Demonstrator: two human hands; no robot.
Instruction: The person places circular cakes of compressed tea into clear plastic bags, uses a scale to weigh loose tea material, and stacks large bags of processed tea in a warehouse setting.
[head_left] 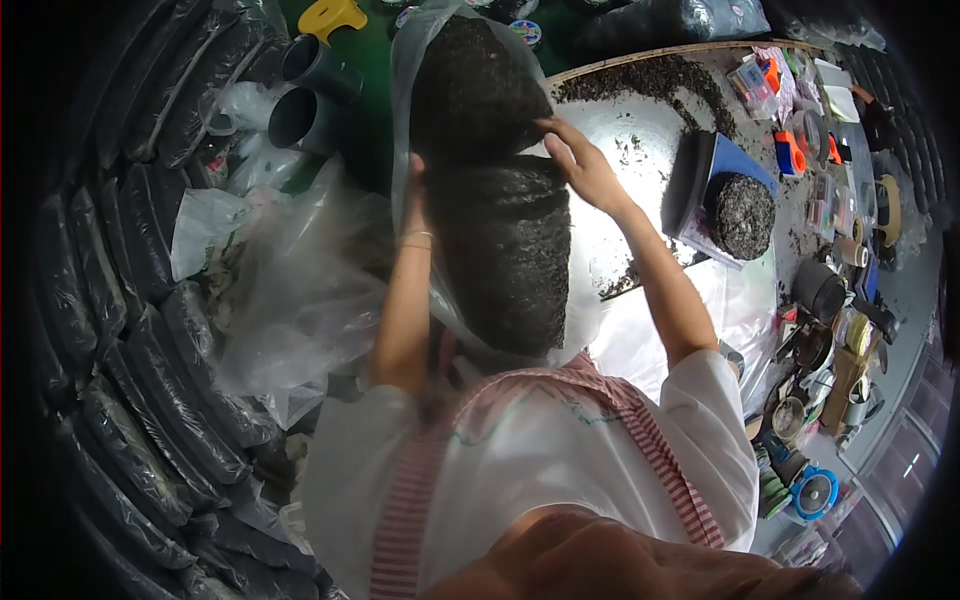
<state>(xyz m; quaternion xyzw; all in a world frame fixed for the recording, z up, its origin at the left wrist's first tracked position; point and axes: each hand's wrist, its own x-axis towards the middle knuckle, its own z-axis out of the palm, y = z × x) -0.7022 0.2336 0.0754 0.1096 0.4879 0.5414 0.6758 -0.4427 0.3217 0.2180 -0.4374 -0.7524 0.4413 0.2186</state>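
Upright in front of my chest stands a clear plastic bag (402,90) with dark, flaky packed material in it. An upper dark lump (475,85) and a lower dark lump (505,255) show, with a crease between them. My left hand (416,195) grips the bag's left side, its fingers seen edge-on and partly hidden. On the right side my right hand (588,170) holds the bag near the crease, fingertips bent against it. Farther right, a round dark cake (742,217) of similar material rests on a blue scale-like device (722,165).
A pale worktop (640,185) strewn with dark crumbs lies right. Black packs in clear wrap (150,390) are stacked left, beside loose plastic bags (290,290) and dark cylinders (295,118). Tape dispensers (790,153), small boxes and a blue fan (815,492) line the far right. A yellow stool (330,17) stands behind.
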